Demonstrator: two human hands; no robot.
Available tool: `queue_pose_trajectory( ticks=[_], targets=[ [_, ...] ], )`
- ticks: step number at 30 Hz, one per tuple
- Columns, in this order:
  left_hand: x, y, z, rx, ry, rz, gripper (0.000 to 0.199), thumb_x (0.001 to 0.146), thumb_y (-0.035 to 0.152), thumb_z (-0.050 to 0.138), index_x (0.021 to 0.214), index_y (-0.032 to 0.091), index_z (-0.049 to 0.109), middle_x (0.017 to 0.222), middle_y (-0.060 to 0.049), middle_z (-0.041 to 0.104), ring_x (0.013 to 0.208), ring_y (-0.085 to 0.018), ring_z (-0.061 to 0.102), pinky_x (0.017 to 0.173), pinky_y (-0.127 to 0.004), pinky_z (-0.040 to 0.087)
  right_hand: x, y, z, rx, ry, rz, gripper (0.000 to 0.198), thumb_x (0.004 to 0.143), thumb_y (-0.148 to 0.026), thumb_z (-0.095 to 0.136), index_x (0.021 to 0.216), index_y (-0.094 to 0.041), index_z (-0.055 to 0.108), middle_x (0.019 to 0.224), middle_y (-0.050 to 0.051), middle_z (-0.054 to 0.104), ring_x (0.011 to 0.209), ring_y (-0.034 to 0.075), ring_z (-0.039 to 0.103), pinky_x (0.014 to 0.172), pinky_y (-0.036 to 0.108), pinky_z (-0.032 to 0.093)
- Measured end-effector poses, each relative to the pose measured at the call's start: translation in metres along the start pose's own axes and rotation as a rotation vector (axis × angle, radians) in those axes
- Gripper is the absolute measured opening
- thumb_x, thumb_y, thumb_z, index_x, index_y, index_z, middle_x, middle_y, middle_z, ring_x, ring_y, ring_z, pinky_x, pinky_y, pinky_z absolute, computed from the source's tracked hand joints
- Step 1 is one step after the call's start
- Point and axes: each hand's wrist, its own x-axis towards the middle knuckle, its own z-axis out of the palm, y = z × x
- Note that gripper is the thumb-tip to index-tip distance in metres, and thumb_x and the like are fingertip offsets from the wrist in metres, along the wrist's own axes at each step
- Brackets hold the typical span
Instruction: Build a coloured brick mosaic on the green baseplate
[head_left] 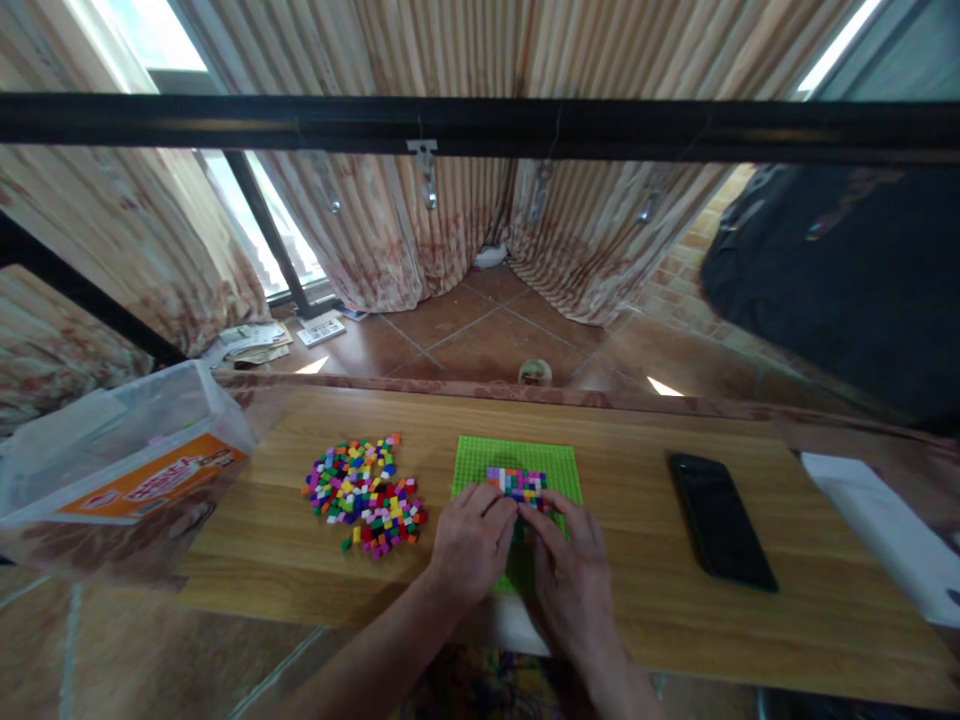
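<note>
A green studded baseplate [517, 450] lies on the wooden table, with a block of small multicoloured bricks [516, 480] set close together on it. Over the near side of these bricks, my left hand [474, 535] has its fingers bent and pressed together at the tips. My right hand [574, 565] meets it from the right, thumb and forefinger drawn together at the bricks' edge. Whatever the fingertips hold is too small and covered to make out. Left of the plate is a loose pile of tiny coloured bricks [364, 495].
A black phone [721, 520] lies on the table [630, 480] to the right, near a white object [885, 530]. At the left stands a clear plastic box [217, 400] with an orange label. A dark horizontal bar [480, 127] crosses above, before striped curtains [442, 230].
</note>
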Motion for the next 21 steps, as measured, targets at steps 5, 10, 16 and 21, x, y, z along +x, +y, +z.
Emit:
queue_pose_trajectory(
  ticks=[5,10,16,21],
  targets=[
    [-0.004,0.000,0.001,-0.034,-0.006,-0.010,0.021,0.095,0.020,0.045,0.086,0.018,0.064,0.086,-0.006,0.061,0.081,-0.018,0.054,0.074,-0.032,0.046,0.000,-0.002,0.003,-0.030,0.007,0.032,0.028,0.093,-0.017,0.047,0.110,-0.025,0.069,0.121,0.010,0.058,0.108,0.023,0.054,0.088,0.044,0.050],
    [-0.004,0.000,0.000,-0.070,-0.026,-0.002,0.024,0.096,0.022,0.042,0.089,0.018,0.064,0.087,-0.007,0.061,0.081,-0.019,0.053,0.074,-0.033,0.045,-0.005,0.003,0.009,0.014,0.035,0.021,0.027,0.094,-0.021,0.047,0.109,-0.026,0.069,0.123,0.010,0.057,0.110,0.024,0.056,0.089,0.046,0.051],
    [-0.013,0.004,-0.009,-0.105,-0.034,-0.034,0.022,0.095,0.022,0.043,0.103,0.018,0.064,0.097,-0.008,0.063,0.090,-0.021,0.055,0.081,-0.035,0.045,-0.010,0.009,0.016,0.033,0.058,0.024,0.027,0.094,-0.024,0.046,0.107,-0.024,0.069,0.126,0.011,0.055,0.111,0.024,0.056,0.092,0.046,0.052],
    [-0.038,-0.019,-0.030,-0.006,0.081,-0.165,0.018,0.091,0.020,0.050,0.101,0.020,0.065,0.096,-0.008,0.065,0.091,-0.021,0.056,0.082,-0.037,0.045,-0.011,0.008,0.014,0.005,0.043,0.026,0.028,0.094,-0.027,0.046,0.108,-0.025,0.070,0.126,0.011,0.056,0.109,0.025,0.057,0.091,0.048,0.051]
  ],
)
